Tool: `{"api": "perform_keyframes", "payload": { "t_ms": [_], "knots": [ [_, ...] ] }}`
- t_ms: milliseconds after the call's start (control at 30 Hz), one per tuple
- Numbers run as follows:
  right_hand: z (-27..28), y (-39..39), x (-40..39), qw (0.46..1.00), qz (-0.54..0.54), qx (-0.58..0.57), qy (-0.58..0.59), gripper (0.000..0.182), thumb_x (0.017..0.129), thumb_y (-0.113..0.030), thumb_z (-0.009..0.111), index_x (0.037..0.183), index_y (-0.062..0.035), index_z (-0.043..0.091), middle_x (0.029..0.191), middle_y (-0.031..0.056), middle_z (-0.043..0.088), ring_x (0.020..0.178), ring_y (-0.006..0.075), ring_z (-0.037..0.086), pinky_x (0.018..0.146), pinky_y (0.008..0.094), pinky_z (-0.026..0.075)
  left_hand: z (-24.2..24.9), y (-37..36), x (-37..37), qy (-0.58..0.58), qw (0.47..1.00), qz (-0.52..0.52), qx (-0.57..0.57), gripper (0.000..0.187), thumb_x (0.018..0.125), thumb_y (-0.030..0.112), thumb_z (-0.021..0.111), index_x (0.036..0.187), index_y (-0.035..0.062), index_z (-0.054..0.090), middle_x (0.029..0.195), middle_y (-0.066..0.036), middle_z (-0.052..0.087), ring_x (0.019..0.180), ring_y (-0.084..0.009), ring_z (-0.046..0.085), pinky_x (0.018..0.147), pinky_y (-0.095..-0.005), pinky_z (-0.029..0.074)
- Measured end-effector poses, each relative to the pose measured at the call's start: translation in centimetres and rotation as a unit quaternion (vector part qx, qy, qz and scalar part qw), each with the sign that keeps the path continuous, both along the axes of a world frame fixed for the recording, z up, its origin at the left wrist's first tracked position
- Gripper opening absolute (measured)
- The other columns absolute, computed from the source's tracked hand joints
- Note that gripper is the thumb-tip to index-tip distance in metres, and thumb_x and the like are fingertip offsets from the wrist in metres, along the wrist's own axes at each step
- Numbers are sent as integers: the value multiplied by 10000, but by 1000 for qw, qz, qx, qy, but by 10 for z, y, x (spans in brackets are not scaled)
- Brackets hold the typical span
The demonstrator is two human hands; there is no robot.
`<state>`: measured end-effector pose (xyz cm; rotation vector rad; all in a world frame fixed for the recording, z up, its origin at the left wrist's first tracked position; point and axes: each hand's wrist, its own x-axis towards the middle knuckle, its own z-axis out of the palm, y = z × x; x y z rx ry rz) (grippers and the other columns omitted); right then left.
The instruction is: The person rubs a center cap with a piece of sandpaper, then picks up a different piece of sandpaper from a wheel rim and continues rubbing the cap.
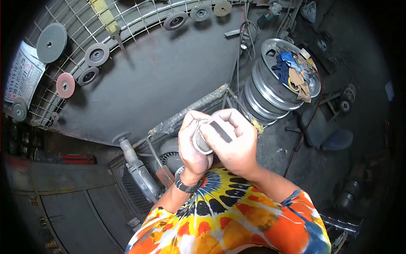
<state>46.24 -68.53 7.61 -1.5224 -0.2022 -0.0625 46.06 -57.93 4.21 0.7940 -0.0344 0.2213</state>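
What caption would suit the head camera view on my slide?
Left hand and right hand hold a round, pale-rimmed piece; abrasive discs and stacked wheel rims lie beyond.

Printed numbers on a calendar sheet at the left.
The white calendar sheet (26, 72), beside the wire mesh (141, 22), carries rows of small dates in dark print, 25 among them; 12 and 19 appear in red near its lower edge. Other dates are too small or blurred to read surely. Markings on the pink disc (65, 85), left, are too small to read.
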Motion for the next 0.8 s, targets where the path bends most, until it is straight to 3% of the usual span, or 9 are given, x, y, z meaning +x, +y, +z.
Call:
{"api": "perform_keyframes", "payload": {
  "t_ms": [67, 167, 267, 333, 400, 500, 633, 733, 800],
  "knots": [
    [-8, 2, -1, 1000, -5, 19, -8, 166, 901, -44, 781, 1008, -7, 659, 916, 15, 693, 849, 50, 624, 759, 251, 534, 2, 2, 2, -26, 1000, -11, -4, 363, 993, 296, 404, 979, -15, 591, 924, -94, 640, 864, -151, 606, 829, -292, 488],
    [-15, -1, -9, 985, -7, -110, -131, 139, 917, -30, 760, 1003, -13, 652, 923, 17, 691, 841, 48, 618, 753, 242, 530, 3, 5, 0, -20, 994, 16, 108, 344, 989, 284, 410, 964, -9, 588, 923, -96, 632, 879, -152, 608, 833, -292, 486],
    [-3, 2, 4, 999, -6, 44, 16, 158, 896, -38, 782, 984, -11, 654, 932, 26, 694, 852, 64, 623, 779, 255, 535, -1, -2, -1, -4, 998, -15, -64, 346, 987, 288, 413, 949, -8, 589, 925, -104, 637, 876, -161, 609, 834, -298, 487],
    [-11, 3, -6, 988, -43, -83, -123, 154, 904, -31, 771, 981, -10, 639, 908, 11, 682, 830, 53, 618, 745, 250, 532, 2, 2, -1, -22, 997, 8, 67, 336, 988, 283, 414, 947, -3, 585, 916, -98, 631, 864, -154, 603, 841, -293, 482],
    [-14, 1, -7, 986, -19, -106, -131, 154, 910, -31, 765, 996, -9, 639, 904, 7, 682, 824, 53, 620, 744, 251, 532, 3, 4, -1, -16, 995, 20, 91, 350, 991, 288, 407, 946, -7, 591, 920, -106, 637, 863, -158, 604, 844, -294, 482],
    [-2, 3, 3, 998, -9, 50, 22, 168, 892, -39, 783, 1000, -9, 659, 931, 24, 700, 864, 63, 632, 782, 259, 539, -4, -1, -1, -3, 999, -7, -43, 377, 994, 298, 395, 940, -13, 601, 932, -117, 649, 863, -167, 608, 840, -298, 485],
    [-16, -1, -6, 984, -9, -115, -138, 157, 906, -34, 765, 1010, -10, 650, 921, 14, 692, 870, 59, 631, 776, 256, 541, -1, 4, 1, -20, 995, 17, 91, 353, 994, 284, 402, 975, -13, 593, 921, -97, 636, 870, -156, 605, 836, -295, 484],
    [-4, 3, 3, 1000, -12, 19, 5, 171, 890, -33, 786, 995, -7, 654, 920, 17, 691, 873, 58, 626, 785, 259, 538, -4, 0, 0, -7, 999, -5, -47, 348, 994, 281, 404, 993, -12, 593, 928, -101, 642, 879, -161, 608, 841, -298, 486],
    [-13, 4, -6, 993, -26, -58, -100, 153, 906, -34, 771, 998, -6, 652, 911, 12, 687, 857, 54, 625, 764, 253, 538, -2, 5, 0, -34, 998, 0, 57, 352, 999, 283, 400, 975, -9, 594, 931, -102, 636, 881, -157, 610, 837, -297, 486]
  ]
}}
